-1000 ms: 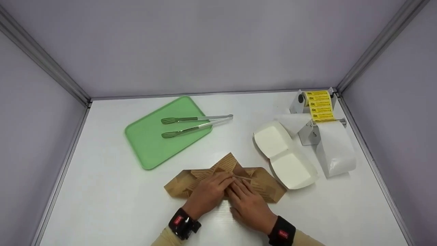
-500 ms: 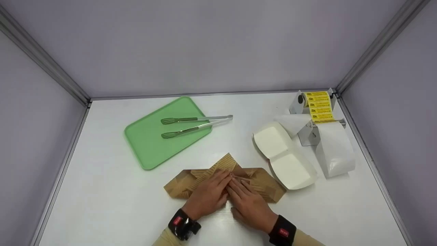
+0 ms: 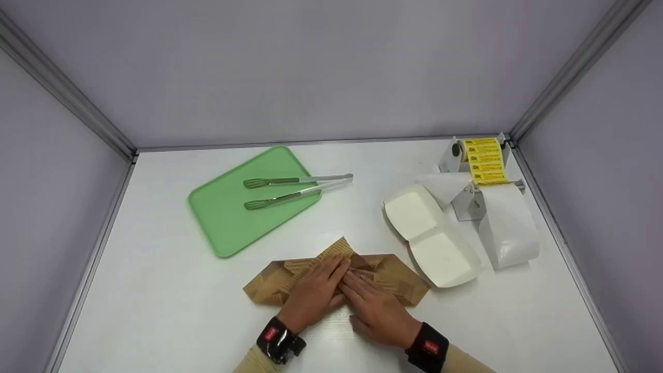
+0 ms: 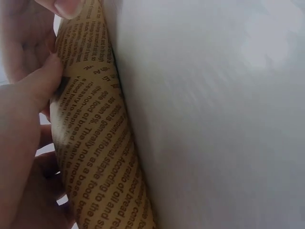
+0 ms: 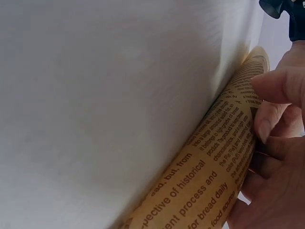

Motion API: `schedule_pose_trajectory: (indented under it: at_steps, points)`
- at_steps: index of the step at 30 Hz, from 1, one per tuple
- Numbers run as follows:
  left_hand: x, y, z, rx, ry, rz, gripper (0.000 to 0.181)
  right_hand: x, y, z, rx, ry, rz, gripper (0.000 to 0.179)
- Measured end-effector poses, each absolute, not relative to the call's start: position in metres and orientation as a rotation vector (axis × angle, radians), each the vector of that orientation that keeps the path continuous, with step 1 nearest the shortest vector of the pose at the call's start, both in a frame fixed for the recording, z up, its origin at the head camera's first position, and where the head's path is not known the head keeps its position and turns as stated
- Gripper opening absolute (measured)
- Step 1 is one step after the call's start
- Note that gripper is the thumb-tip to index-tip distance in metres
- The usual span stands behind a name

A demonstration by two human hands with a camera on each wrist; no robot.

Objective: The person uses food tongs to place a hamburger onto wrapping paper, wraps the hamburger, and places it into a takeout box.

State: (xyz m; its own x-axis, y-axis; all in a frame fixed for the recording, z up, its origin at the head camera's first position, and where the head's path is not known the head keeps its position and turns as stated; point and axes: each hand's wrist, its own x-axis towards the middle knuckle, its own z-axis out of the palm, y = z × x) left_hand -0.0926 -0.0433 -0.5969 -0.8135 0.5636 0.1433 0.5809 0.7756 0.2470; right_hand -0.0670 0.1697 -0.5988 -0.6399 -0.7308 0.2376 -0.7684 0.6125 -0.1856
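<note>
A sheet of brown wrapping paper [image 3: 396, 280] with newsprint lettering lies folded at the front of the table, its two ends spread left and right and a pointed flap at the back. My left hand [image 3: 312, 295] lies over its middle, fingers stretched toward the flap. Close beside it, my right hand [image 3: 377, 308] grips the same fold, fingertips meeting the left hand. In the left wrist view the near edge of the paper [image 4: 97, 143] is rounded like a roll, with the thumb against it. The right wrist view shows the right thumb [image 5: 276, 86] on that rounded edge. Whatever lies inside the paper is hidden.
An open white clamshell box [image 3: 443, 256] stands to the right of the paper. Behind it is a label dispenser [image 3: 469, 203] with a roll of yellow stickers [image 3: 486, 158]. Metal tongs [image 3: 298, 194] rest across a green tray [image 3: 228, 233] at the back left.
The paper has shifted slightly left, and its pointed flap has come a little nearer. My left fingers have moved forward over the fold; the right hand has edged left.
</note>
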Motion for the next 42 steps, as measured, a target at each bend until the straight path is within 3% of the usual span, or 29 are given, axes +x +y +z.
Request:
schedule_pose_trajectory:
  at_steps: [11, 23, 33, 37, 42]
  points:
    - [-0.092, -0.044, -0.602, -0.864, -2.932, -0.539, 0.069, -0.067, 0.170, -0.597, 1.286, -2.731, 0.585, 0.074]
    - [-0.096, -0.045, -0.603, -0.817, -2.970, -0.668, 0.071, -0.081, 0.184, -0.585, 1.207, -2.664, 0.805, 0.055]
    - [-0.093, -0.046, -0.600, -0.797, -2.998, -0.631, 0.069, -0.098, 0.206, -0.582, 0.965, -2.678, 0.798, 0.027]
    - [-0.092, -0.047, -0.600, -0.792, -3.022, -0.637, 0.071, -0.105, 0.217, -0.582, 0.857, -2.748, 0.795, 0.024]
    - [-0.090, -0.048, -0.600, -0.789, -3.031, -0.606, 0.072, -0.108, 0.230, -0.585, 0.726, -2.888, 0.823, 0.033]
